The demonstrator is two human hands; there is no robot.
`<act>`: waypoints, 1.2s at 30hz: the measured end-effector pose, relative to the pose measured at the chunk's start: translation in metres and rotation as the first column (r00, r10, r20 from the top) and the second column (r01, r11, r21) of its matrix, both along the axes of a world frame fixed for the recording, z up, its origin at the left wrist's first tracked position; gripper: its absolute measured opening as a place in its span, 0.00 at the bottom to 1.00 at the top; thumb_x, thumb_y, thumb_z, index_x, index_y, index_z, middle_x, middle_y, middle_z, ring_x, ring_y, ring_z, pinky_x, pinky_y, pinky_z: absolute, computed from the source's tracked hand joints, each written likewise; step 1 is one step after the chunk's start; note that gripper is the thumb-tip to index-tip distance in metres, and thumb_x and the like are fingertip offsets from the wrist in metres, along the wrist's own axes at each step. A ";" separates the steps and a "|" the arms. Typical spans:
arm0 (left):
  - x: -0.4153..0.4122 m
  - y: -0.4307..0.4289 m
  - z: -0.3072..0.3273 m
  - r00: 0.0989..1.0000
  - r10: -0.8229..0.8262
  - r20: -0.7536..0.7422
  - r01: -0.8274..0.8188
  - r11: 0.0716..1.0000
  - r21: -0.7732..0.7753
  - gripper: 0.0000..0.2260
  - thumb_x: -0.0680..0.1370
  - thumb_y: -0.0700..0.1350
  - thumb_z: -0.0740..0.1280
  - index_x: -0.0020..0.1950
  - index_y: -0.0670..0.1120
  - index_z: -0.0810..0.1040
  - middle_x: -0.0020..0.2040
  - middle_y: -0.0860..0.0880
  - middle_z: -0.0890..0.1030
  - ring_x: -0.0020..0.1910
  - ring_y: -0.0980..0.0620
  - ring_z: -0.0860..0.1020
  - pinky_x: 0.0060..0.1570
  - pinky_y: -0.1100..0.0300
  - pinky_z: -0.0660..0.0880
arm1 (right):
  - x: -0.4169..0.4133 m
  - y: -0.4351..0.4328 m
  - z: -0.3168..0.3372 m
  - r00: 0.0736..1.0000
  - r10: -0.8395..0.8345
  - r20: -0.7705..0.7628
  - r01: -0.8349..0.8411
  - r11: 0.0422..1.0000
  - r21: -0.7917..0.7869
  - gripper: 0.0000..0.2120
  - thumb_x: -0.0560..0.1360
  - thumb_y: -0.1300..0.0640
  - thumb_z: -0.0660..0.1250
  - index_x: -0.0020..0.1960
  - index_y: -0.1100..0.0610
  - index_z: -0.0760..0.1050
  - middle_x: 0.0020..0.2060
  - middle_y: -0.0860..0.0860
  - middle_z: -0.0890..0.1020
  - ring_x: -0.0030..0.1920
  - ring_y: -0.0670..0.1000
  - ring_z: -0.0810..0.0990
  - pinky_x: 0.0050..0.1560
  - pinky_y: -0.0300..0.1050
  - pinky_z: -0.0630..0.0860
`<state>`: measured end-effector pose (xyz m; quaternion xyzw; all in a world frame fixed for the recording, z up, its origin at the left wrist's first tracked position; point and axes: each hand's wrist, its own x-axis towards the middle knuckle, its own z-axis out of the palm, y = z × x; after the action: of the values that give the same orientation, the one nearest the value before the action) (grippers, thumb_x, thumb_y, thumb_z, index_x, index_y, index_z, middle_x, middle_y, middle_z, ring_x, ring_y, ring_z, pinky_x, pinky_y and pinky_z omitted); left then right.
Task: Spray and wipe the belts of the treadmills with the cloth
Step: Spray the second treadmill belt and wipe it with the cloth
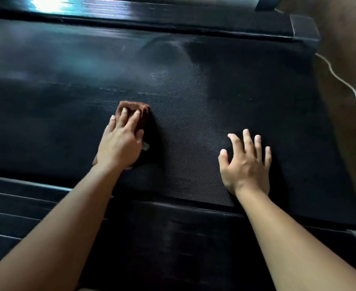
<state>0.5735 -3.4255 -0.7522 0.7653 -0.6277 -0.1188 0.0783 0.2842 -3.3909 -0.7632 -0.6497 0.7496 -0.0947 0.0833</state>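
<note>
Looking down across a black treadmill belt [193,122], diamond-textured where lit and running left to right across the view. On the belt left of centre, a folded brown cloth [134,108], pinned flat under the left hand [120,143]: fingers laid nearly straight over its top, not curled round it, palm bearing down. A brown edge of the cloth just visible below the heel of that hand, and a small pale tag [146,146] beside the thumb. To the right, well apart from the cloth, the right hand [246,164], opened wide with fingers spread, resting palm-down directly on the belt and holding nothing. Both forearms bare, reaching in from the bottom edge over the near side rail [172,238], glossy black and just beside the belt. Beyond the cloth, pale hazy streaks and an arc-shaped smear [166,45] on the belt surface, plus a speckled lighter patch [158,76] nearer the middle. Along the far side, the far side rail [172,24], also black, ending at the right in a grey end cap [305,28]. At the right edge, brown floor [351,49] with a thin white cable [340,80] trailing across it, close by the end of the treadmill.
</note>
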 end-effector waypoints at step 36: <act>-0.125 -0.080 -0.005 0.936 -0.350 0.027 0.350 0.937 0.019 0.27 0.83 0.55 0.53 0.82 0.55 0.50 0.83 0.45 0.49 0.82 0.45 0.46 0.79 0.50 0.45 | 0.000 -0.006 -0.001 0.999 -0.028 -0.044 0.030 0.998 0.054 0.28 0.82 0.43 0.48 0.81 0.48 0.51 0.81 0.47 0.50 0.80 0.53 0.44 0.78 0.57 0.39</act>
<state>0.4486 -3.5059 -0.7575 0.6438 -0.7540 -0.1238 0.0410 0.2843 -3.3969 -0.7639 -0.6381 0.7630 -0.0611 0.0834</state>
